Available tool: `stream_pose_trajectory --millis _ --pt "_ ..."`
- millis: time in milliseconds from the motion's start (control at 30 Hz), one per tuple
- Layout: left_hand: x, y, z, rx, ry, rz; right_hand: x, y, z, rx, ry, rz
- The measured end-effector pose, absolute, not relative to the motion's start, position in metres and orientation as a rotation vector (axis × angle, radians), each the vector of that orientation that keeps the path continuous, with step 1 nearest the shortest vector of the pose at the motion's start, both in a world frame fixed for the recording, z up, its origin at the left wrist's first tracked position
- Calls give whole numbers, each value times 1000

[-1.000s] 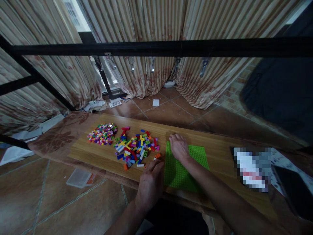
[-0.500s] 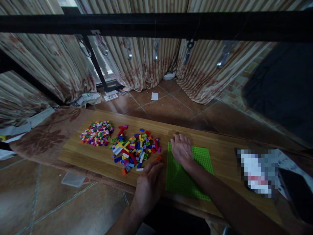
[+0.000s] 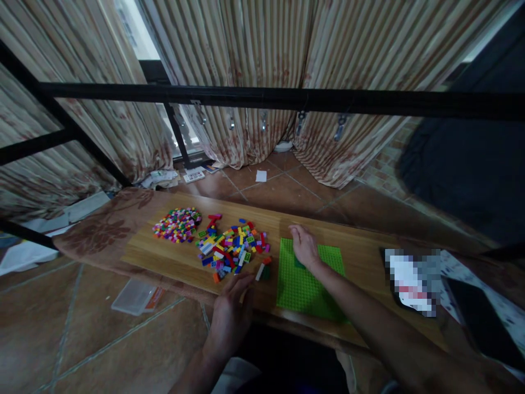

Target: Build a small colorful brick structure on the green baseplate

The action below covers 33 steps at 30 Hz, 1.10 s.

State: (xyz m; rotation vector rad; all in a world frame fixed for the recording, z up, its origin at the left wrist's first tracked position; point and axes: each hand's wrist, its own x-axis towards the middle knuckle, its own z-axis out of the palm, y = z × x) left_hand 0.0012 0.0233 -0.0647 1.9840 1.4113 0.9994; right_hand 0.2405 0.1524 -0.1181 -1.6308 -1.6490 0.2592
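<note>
Location: the green baseplate (image 3: 293, 290) lay flat on the wooden board (image 3: 365, 273), to the right of the loose bricks (image 3: 229, 257). A heap of smaller pieces (image 3: 178, 224) sat beyond these, toward the board's left end.

Right hand: I observed the right hand (image 3: 305, 249) over the baseplate's far part, fingers close together and fingertips extending past the far edge. Its underside was hidden; I could not tell whether it gripped a piece.

Left hand: the left hand (image 3: 229, 314) was at the board's near edge, fingers bent and the thumb apart from them. I could not confirm a held brick. A white brick (image 3: 260, 272) and an orange brick (image 3: 267, 260) lay between this hand and the baseplate.

Handling: I judged the baseplate light, thin and fairly stiff, liable to slide on the smooth wood. Its bare margins or corners offered the best hold. The bricks appeared light, hard and not fragile; I rated a pinch across opposite side walls, clear of the studs, as the surest grip.
</note>
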Motion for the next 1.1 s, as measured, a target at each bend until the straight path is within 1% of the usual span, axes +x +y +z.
stream_pose_trajectory --millis 167,267,467,567,933,1100 --pt "-4 20 -69 1987 1435 1027 266 156 -94 -1596 -1475 268" --pt "-2 17 -72 1978 1444 1006 288 138 -88 -1602 -1446 283" --pt "7 14 -74 1997 1400 955 306 77 -104 -1701 -1578 456" --pt "7 15 -76 2007 1407 931 303 59 -112 -1706 -1696 438" --pt "0 11 -88 1975 1490 866 284 67 -120 -1715 -1995 327" --pt "9 16 -85 2062 1467 845 290 70 -121 -1705 -2011 386"
